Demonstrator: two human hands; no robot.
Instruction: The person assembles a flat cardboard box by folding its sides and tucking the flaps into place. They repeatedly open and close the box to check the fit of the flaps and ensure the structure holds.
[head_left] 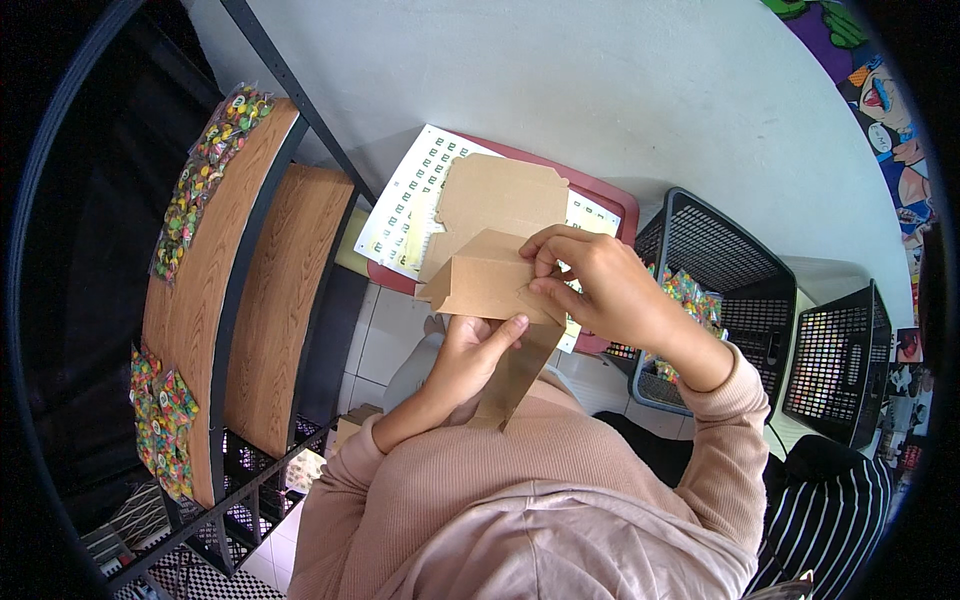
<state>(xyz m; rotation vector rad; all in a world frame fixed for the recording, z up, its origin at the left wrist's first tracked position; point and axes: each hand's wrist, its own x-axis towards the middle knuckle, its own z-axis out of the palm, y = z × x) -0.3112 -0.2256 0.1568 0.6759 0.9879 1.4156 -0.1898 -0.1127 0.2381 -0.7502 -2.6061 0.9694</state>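
A partly folded brown cardboard box (pixel 488 288) is held in front of my chest, with a long panel (pixel 525 375) hanging down toward my lap. My left hand (pixel 478 352) supports it from below, thumb pressed on the near edge and the other fingers partly hidden under it. At the box's right end, my right hand (pixel 590 275) pinches the cardboard between thumb and fingers. Just beyond the box, a flat die-cut cardboard blank (pixel 505 190) lies on white sheets of printed stickers (pixel 405 205), on a red tabletop (pixel 610 195).
To the left stands a wood-topped shelf (pixel 185 325) bearing packs of colourful candy (pixel 215 165). A lower wooden shelf (pixel 280 310) sits beside it. On the right, a black plastic basket (pixel 725 235) holds more candy packs (pixel 690 300), next to another black basket (pixel 840 365).
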